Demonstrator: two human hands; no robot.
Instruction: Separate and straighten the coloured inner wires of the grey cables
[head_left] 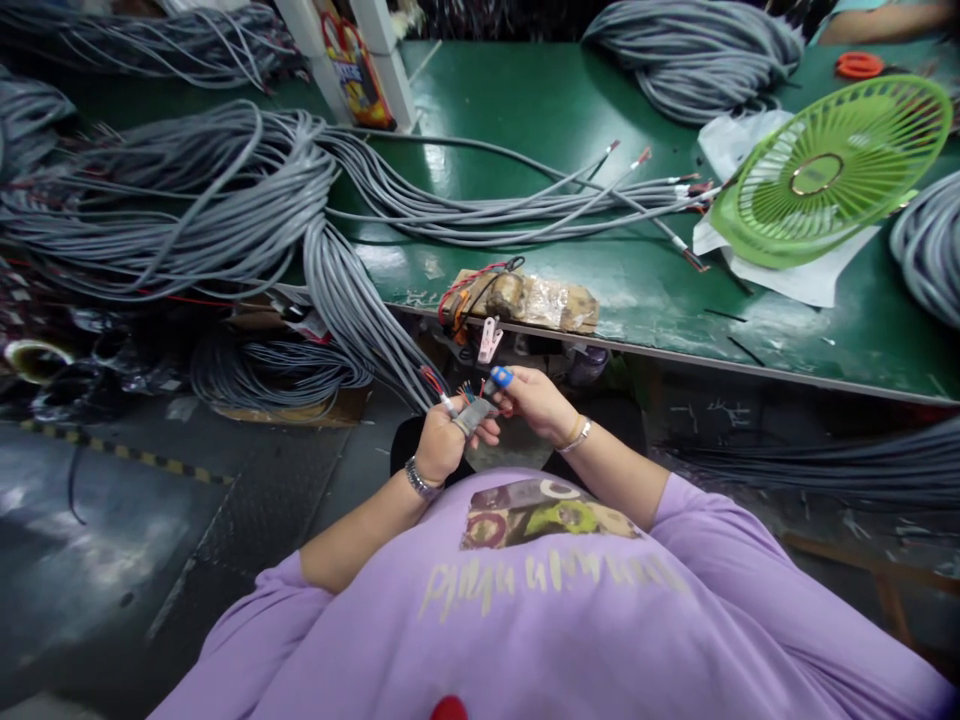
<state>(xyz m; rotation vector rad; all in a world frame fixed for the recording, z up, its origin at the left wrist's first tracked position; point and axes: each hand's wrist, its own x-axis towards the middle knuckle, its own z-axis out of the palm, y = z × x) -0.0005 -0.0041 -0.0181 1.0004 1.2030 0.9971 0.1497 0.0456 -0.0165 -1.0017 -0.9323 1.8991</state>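
My left hand (pixel 444 444) is closed around the end of a grey cable (pixel 360 310) that hangs down from a big bundle on the green table (pixel 540 110). Thin coloured wires (pixel 466 390) stick out of the cable end just above my fingers. My right hand (pixel 534 402), with a blue cap on one fingertip (pixel 501 377), pinches those wire tips. Both hands sit close together below the table's front edge, in front of my purple shirt.
Heaps of grey cable (pixel 165 190) cover the left of the table, and another coil (pixel 697 50) lies at the back. A green fan grille (pixel 829 170) rests on white paper at the right. A taped block with red and black wires (pixel 525 298) sits at the table edge. Another person's arm (pixel 885 20) shows top right.
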